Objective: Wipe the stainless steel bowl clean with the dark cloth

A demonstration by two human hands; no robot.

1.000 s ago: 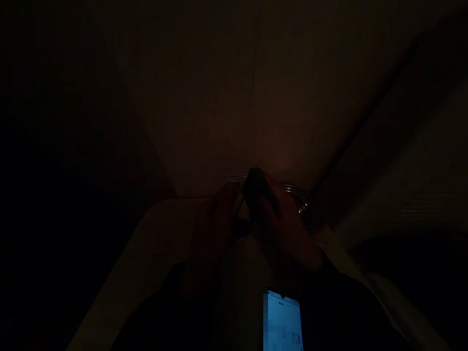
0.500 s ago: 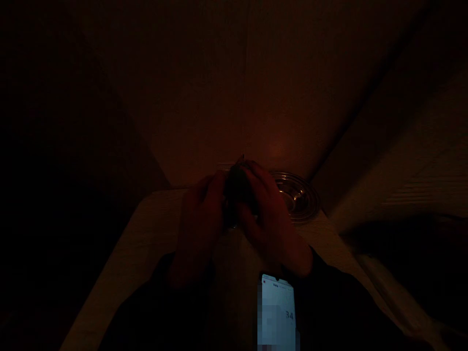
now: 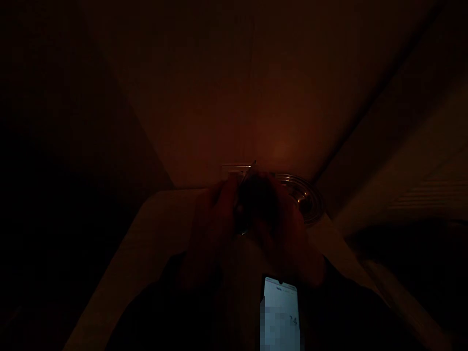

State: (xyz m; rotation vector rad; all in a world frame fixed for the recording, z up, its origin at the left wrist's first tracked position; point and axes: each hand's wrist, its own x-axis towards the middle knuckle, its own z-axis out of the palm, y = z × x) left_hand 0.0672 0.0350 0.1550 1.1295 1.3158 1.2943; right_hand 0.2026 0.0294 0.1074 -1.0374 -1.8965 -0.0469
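The picture is very dark. Over the table, my right hand [image 3: 287, 224] is closed round a dark rounded thing [image 3: 258, 195] whose kind I cannot make out. Close against its left side is my left hand [image 3: 215, 219], with the fingers curled; what they grip is hidden in shadow. A thin pointed piece [image 3: 252, 167], perhaps a blade tip, sticks up between the hands. Below the rounded thing a small shiny edge [image 3: 242, 233] catches the light.
A shiny round metal dish [image 3: 312, 207] stands on the table [image 3: 146, 234] just right of my right hand. A lit phone [image 3: 281, 312] lies near my right forearm. Behind the table rises a wall [image 3: 204, 112], with a pale rectangular outline [image 3: 228, 168] low on it.
Both hands and the dark thing have shifted slightly right in view, and the view itself has moved a little. The thin pointed piece now shows longer and tilts right. The light is dimmer on the hands.
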